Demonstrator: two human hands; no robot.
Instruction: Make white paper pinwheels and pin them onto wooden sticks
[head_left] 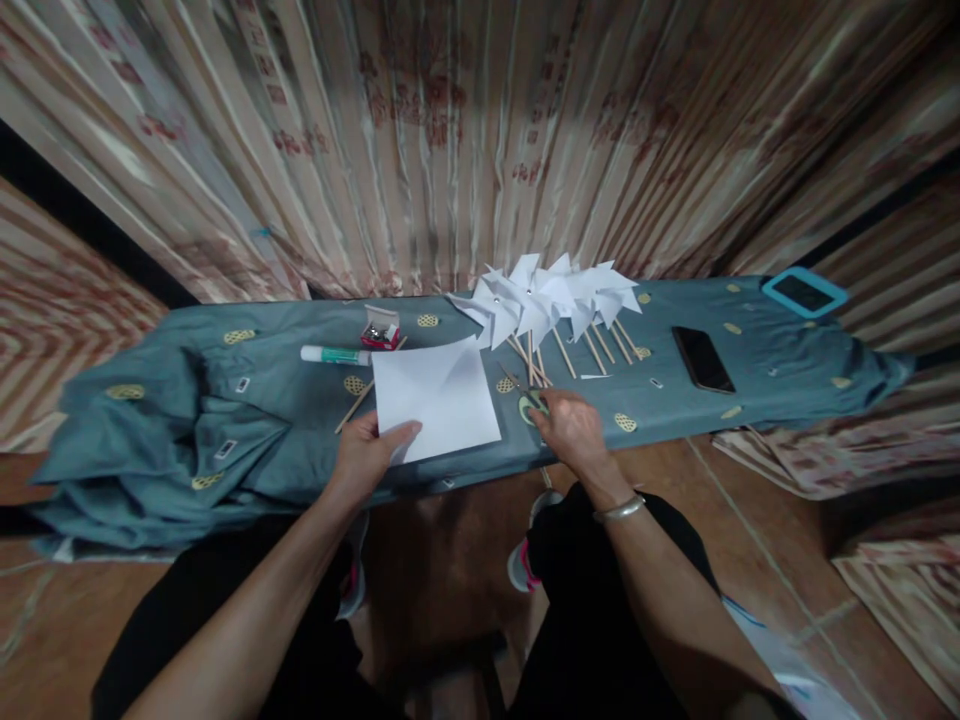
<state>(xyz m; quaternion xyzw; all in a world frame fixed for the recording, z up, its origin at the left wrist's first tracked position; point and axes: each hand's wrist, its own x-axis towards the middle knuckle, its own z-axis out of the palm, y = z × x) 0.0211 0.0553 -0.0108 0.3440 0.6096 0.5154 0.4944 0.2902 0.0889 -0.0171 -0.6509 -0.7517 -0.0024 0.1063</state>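
My left hand [367, 447] pinches the lower left corner of a white sheet of paper [439, 395], thumb on top. The sheet is slightly curved and tilted over the cloth. To its right, my right hand [571, 425] has its fingers closed on the green handles of a pair of scissors [531, 405], whose blades point up and left. Beyond the scissors lie several white paper pinwheels [544, 300] on wooden sticks, heaped together. A loose wooden stick [356, 405] lies partly under the paper.
A glue stick [335, 356] and a small red box [381, 330] of metal pins lie left of the pinwheels. Rightward are a dark phone [703, 359] and a blue-framed device [805, 292]. A green-grey cloth [180, 370] covers the narrow table; a curtain [420, 150] hangs behind.
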